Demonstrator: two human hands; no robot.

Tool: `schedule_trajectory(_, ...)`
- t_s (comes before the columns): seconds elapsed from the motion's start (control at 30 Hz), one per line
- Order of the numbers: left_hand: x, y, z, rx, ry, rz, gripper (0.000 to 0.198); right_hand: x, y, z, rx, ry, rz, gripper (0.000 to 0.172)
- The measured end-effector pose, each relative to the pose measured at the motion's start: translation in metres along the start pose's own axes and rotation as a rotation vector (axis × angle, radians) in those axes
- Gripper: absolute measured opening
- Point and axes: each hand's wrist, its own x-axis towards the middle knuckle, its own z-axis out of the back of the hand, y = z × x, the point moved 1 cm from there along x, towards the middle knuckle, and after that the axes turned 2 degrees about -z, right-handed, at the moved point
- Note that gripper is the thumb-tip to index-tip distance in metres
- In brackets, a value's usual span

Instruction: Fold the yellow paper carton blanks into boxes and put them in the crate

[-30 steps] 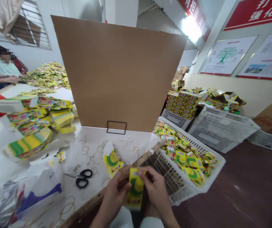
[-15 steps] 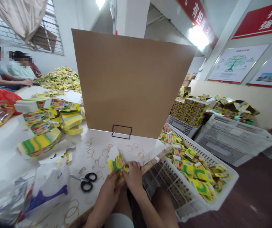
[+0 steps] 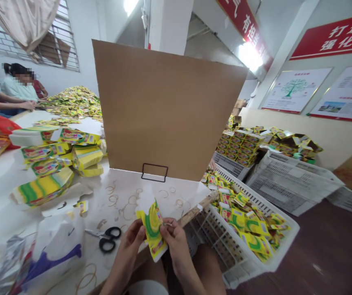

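Between my hands, over the table's front edge, is a small yellow-and-green printed carton (image 3: 153, 229), tilted with its lower end toward me. My left hand (image 3: 135, 234) is closed on its left edge, thumb in front. At the right edge, my right hand (image 3: 173, 234) pinches it between thumb and fingers. A white jagged-edged piece (image 3: 147, 199) shows behind the carton's top; whether it is part of it I cannot tell. Black-handled scissors (image 3: 107, 238) lie open on the table to the left of my left hand. Loose rubber bands (image 3: 129, 209) are scattered beyond.
A brown cardboard panel (image 3: 166, 114) stands upright ahead, a black wire stand (image 3: 154, 172) at its foot. Yellow cartons (image 3: 50, 184) and plastic bags (image 3: 56, 246) lie left. A white crate (image 3: 268, 262) of cartons sits right. People (image 3: 19, 88) sit far left.
The carton has come up off the table edge and now stands more upright, its printed face showing. My hands have moved apart to its two sides. The view has turned slightly right.
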Motion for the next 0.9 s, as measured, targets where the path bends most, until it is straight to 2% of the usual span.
schedule_trajectory(0.13, -0.01, -0.006, -0.013, -0.214, 0.124, 0.135, 0.063, -0.018, -0.001, -0.003, 0.389, 0.084, -0.108, 0.041)
schedule_trajectory(0.23, -0.016, -0.008, -0.023, -0.301, 0.171, 0.169, 0.059, -0.023, 0.0, -0.003, 0.436, 0.111, -0.071, 0.035)
schedule_trajectory(0.4, -0.017, -0.008, -0.03, -0.239, 0.194, 0.0, 0.046, -0.024, 0.0, 0.006, 0.139, 0.021, 0.014, 0.041)
schedule_trajectory(0.47, -0.015, -0.006, -0.029, -0.163, 0.184, -0.008, 0.046, -0.026, 0.001, 0.01, 0.013, 0.014, 0.03, 0.044)
schedule_trajectory(0.6, -0.01, 0.004, -0.024, -0.075, 0.091, 0.041, 0.049, -0.032, 0.004, 0.013, -0.115, -0.013, -0.003, 0.044)
schedule_trajectory(0.77, -0.008, 0.01, -0.028, 0.12, 0.091, -0.002, 0.057, -0.037, 0.0, 0.015, -0.309, -0.172, 0.078, 0.041)
schedule_trajectory(0.9, -0.013, 0.006, -0.032, 0.116, 0.166, -0.051, 0.071, -0.036, 0.003, 0.022, -0.343, -0.129, 0.156, 0.037)
